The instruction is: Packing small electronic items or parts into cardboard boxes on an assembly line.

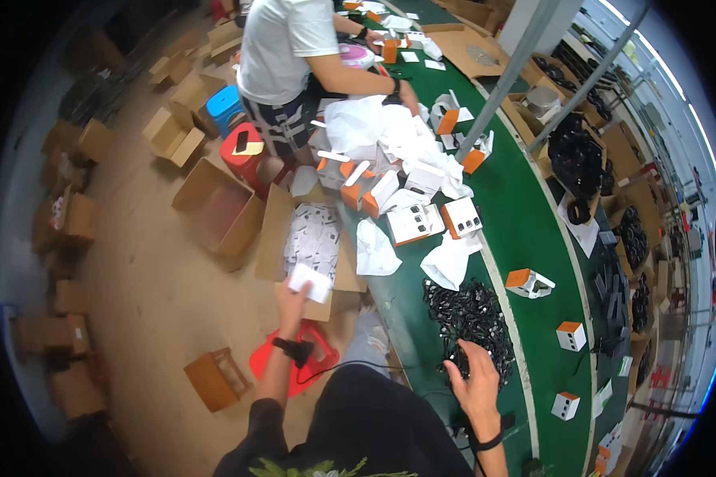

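My left hand [292,304] pinches a white folded leaflet [310,283] near the front of an open carton. Inside that carton lies a heap of printed white leaflets [313,234]. My right hand [476,381] has its thumb and fingers apart, holding nothing that I can see. It hovers at the near edge of a pile of small black cables [471,318] on the green bench. Beyond the pile, white bags [445,262] lie beside orange and white boxes [410,223].
A co-worker [282,60] reaches over a heap of white bags at the far end. Small boxes [571,335] stand on the green conveyor [533,246] to my right. On the floor at left are a red stool [243,155], cartons [219,211] and a wooden stool [217,380].
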Tool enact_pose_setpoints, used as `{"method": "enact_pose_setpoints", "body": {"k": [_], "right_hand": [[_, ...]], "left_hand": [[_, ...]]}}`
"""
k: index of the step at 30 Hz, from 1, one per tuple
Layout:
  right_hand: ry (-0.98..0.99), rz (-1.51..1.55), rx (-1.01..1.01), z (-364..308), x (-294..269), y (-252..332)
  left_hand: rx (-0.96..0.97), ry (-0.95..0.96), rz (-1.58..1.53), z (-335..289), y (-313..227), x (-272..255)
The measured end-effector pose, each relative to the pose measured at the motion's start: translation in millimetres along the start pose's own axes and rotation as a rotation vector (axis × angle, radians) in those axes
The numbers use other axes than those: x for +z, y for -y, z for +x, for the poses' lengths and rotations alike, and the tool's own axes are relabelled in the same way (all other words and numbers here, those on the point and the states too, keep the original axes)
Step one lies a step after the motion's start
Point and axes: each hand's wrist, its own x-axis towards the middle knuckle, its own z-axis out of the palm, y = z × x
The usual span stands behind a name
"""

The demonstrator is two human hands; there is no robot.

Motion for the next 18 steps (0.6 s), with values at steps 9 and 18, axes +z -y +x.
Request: {"method": "enact_pose_setpoints", "body": {"k": [9, 18], "right_hand": [[-0.162, -0.136, 0.380, -29, -1, -66], [-0.196, -0.095, 0.612, -11, -70, -16]], "left_hand": [[-0.117, -0.313, 0.836, 239, 171, -94], [0.243, 0.017, 0.613, 160, 76, -2]]}}
